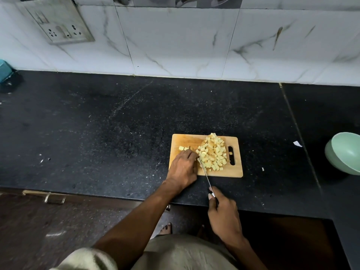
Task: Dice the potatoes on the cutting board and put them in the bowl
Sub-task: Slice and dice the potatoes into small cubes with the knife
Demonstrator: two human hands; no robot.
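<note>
A wooden cutting board (236, 170) lies on the black counter. A heap of diced potato (213, 152) covers its right half. A few uncut strips of potato (183, 148) lie at its left, under the fingertips of my left hand (183, 168), which presses down on them. My right hand (224, 215) grips the handle of a knife (204, 172) near the counter's front edge. The blade runs up onto the board, right beside my left hand. A pale green bowl (344, 152) stands at the far right, tilted and cut off by the frame.
The black stone counter (116, 123) ends at a white marbled tile wall behind. A socket plate (60, 26) is on the wall at upper left. A teal object (3, 70) sits at the far left. Small white scraps (297, 143) lie near the bowl.
</note>
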